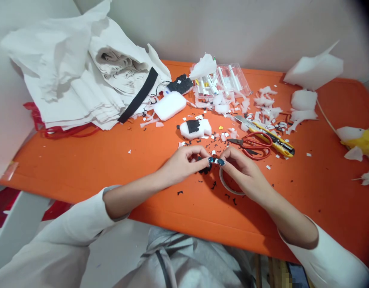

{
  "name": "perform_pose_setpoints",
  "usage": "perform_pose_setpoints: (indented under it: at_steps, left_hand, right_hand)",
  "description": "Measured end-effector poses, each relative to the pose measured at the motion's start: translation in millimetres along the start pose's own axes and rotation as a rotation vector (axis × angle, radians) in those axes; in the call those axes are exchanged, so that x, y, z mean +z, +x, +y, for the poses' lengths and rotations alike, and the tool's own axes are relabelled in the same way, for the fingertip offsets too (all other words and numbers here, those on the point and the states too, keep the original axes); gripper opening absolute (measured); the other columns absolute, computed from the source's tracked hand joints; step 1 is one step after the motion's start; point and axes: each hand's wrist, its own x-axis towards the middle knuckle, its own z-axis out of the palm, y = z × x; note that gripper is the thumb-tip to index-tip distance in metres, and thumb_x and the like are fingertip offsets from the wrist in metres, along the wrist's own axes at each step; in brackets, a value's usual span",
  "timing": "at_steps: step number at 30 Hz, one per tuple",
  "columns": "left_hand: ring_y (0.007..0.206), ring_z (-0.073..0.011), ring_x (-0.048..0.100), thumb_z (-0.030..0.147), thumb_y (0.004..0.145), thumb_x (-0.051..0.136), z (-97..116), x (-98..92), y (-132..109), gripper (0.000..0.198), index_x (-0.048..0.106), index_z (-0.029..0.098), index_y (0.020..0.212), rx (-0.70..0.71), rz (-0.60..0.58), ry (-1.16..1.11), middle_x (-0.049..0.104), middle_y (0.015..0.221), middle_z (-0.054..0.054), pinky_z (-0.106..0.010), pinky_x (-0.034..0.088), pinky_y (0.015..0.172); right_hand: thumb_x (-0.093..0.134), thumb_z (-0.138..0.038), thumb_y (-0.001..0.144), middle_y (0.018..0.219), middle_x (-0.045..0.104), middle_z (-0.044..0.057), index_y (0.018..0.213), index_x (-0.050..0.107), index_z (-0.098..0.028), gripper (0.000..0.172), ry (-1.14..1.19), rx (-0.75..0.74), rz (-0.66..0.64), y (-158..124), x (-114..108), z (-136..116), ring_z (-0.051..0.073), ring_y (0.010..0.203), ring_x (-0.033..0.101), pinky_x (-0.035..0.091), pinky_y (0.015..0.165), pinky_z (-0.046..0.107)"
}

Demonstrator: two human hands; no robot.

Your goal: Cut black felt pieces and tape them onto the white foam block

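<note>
My left hand [184,164] and right hand [246,172] pinch a tiny white paper-like piece [216,161] between fingertips; uneven tugging could tear it.

Craft corner, home or wkshop unclear: orange table [82,164] by plain wall [247,32], w/ scissors [242,141], box cutter [279,144], pens [233,76], lg stack of white sheets [82,100], misc. foam scraps [273,112].

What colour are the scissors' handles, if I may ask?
The handles are red, seen in the head view.
</note>
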Motion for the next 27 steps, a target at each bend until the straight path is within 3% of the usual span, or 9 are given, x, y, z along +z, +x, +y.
perform_pose_setpoints:
  at_steps: [6,27]
  left_hand:
    - [0.056,-0.0085,0.043,0.031,0.081,0.061,-1.6,0.4,-0.5,0.018,0.061,0.015,0.073,0.010,0.007,0.027,0.055,0.063,0.002,-0.022,0.031,0.053]
    - [0.056,-0.0076,0.037,0.031,0.082,0.059,-3.2,1.5,-0.6,0.018,0.059,0.014,0.074,0.001,-0.009,0.039,0.051,0.064,0.004,-0.023,0.027,0.053]
  right_hand:
    - [0.051,-0.029,0.095,0.078,0.051,-0.001,0.083,0.051,-0.022,0.013,0.013,0.023,0.019,-0.1,0.8,-1.5,0.014,0.070,0.047,0.038,0.066,0.028]
    - [0.050,-0.030,0.095,0.078,0.051,-0.002,0.084,0.052,-0.021,0.014,-0.027,0.041,0.013,1.2,1.4,-3.0,0.014,0.071,0.047,0.037,0.067,0.027]
